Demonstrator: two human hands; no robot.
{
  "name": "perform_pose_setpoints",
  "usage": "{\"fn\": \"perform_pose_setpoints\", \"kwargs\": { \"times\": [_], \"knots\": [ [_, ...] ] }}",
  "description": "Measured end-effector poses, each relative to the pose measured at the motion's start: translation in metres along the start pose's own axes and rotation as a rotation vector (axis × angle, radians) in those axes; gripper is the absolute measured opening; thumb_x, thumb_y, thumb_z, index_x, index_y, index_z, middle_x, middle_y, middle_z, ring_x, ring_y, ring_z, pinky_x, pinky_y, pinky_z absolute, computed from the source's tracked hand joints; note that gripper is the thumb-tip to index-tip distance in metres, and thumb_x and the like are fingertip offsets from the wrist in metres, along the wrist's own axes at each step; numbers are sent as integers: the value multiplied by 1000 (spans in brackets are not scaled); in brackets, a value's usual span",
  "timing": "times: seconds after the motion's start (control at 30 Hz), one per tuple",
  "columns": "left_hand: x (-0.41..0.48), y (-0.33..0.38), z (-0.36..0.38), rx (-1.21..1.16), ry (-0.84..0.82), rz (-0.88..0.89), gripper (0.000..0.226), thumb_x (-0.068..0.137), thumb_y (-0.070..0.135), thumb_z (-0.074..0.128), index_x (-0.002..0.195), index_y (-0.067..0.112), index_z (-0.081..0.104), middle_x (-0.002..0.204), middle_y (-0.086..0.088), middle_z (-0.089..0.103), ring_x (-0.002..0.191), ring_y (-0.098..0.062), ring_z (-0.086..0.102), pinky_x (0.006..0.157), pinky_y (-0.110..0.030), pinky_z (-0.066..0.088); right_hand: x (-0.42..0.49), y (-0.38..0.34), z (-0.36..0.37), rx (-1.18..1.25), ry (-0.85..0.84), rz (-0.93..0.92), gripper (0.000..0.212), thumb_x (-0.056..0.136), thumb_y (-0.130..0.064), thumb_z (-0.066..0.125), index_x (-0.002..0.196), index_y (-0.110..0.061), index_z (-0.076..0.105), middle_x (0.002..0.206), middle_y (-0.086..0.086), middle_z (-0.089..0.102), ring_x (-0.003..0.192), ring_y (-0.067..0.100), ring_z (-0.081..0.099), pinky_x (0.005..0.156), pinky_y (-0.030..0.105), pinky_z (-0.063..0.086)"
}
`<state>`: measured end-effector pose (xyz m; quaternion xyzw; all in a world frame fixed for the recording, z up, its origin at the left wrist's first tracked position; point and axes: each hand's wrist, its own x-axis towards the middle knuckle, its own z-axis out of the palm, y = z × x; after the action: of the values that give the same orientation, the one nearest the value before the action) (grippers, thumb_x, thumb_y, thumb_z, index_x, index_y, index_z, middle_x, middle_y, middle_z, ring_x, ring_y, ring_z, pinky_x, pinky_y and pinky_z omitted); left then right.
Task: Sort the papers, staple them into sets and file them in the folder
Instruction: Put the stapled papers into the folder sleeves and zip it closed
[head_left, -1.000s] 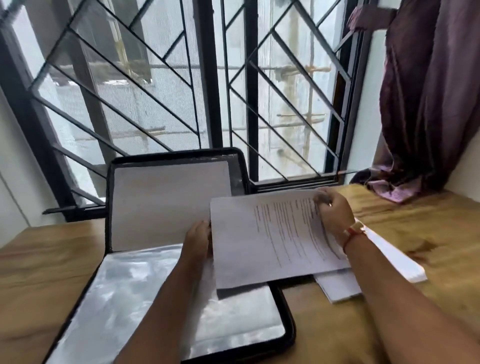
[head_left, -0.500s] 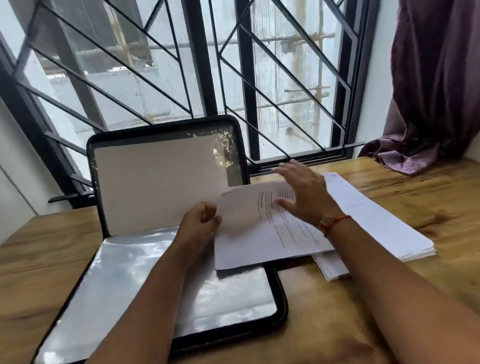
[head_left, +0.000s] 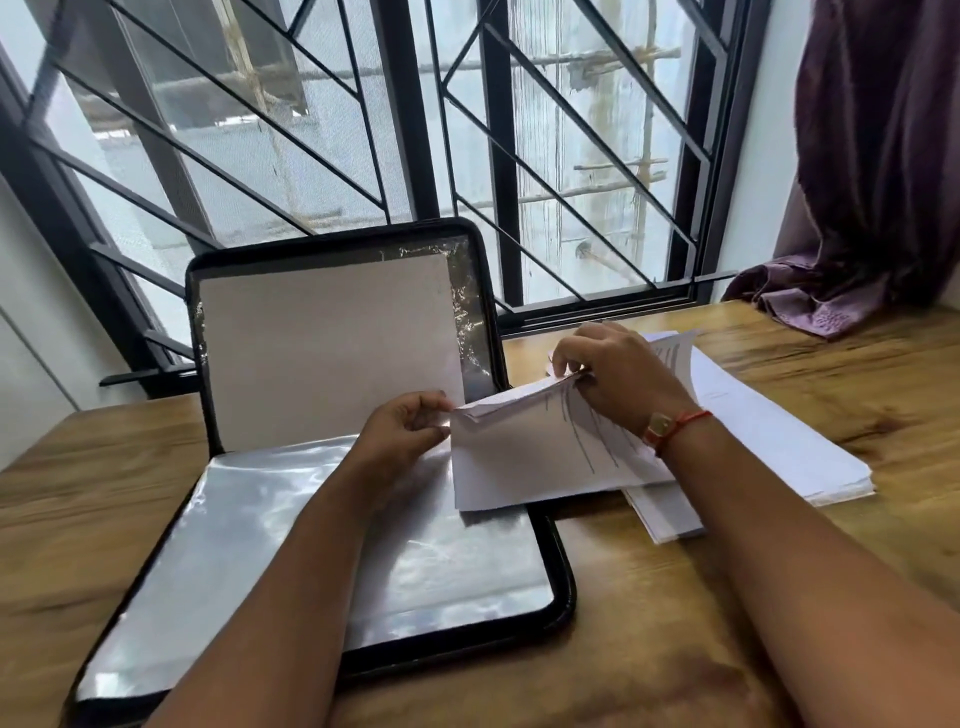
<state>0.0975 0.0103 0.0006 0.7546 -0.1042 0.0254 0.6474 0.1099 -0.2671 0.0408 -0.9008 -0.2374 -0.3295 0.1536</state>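
Half a second earlier the right hand (head_left: 618, 374) was laid flat on the printed sheets (head_left: 535, 457) with fingers spread. Now its fingers are curled over their far edge and the top pages are bowed upward, so that separate layers can be seen at the left corner. This is judged to be a leafing-through, the set being checked or squared before filing, and nothing has yet been slid into a sleeve. No stapler is seen.

The left corner of the set is pinched by the left hand (head_left: 405, 426), as it was a second ago, thumb and fingertips closed in a narrow grip. The right hand's grip is also closed on the paper. Its wrist, marked by a red thread (head_left: 685, 418), is bent down, and the forearm crosses over the paper stack (head_left: 779, 441) lying on the tabletop (head_left: 779, 597) to the right.

The held set is kept just above the right edge of the open folder (head_left: 566, 587), partly overlapping that stack. The folder's far half is stood upright before the window grille (head_left: 571, 156), while its near half, a clear sleeve (head_left: 260, 519), lies flat.
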Motion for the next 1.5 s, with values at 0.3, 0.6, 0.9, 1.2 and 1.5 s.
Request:
{"fn": "perform_pose_setpoints", "kwargs": {
  "times": [0.3,0.6,0.9,1.2,1.5],
  "knots": [
    [-4,1,1,137,-42,11,26,84,-13,68,86,12,73,146,-15,51,121,-4,55,94,-7,41,-5,-5,-10,13,-399,102,22,76,-22,76,91,-34,66,91,-14,57,96,17,49,83,35,42],
    [-2,0,4,286,-12,39,29,84,-13,69,79,15,75,146,-14,53,126,-6,52,89,0,38,-2,-24,-2,23,-488,152,35,89,-53,63,109,-24,67,93,-2,64,93,22,61,79,34,50],
    [-5,4,5,349,13,34,33,80,-18,54,94,2,76,146,-10,52,128,-8,52,89,2,37,3,-24,2,-74,-671,153,55,77,-62,71,120,-33,56,129,-5,56,119,20,47,96,36,38],
    [-2,-2,1,430,-42,20,38,77,13,86,112,11,71,148,-6,51,129,-11,53,108,-18,39,5,-11,-27,-71,-669,257,49,82,-47,74,127,-35,56,116,-4,60,102,19,54,85,34,44],
    [-6,5,4,586,-27,31,20,73,25,89,87,28,75,141,2,59,122,-10,58,99,-20,40,-2,10,-33,-28,-608,326,52,87,-43,70,134,-36,51,122,3,63,96,20,51,89,34,43]
  ]
}}
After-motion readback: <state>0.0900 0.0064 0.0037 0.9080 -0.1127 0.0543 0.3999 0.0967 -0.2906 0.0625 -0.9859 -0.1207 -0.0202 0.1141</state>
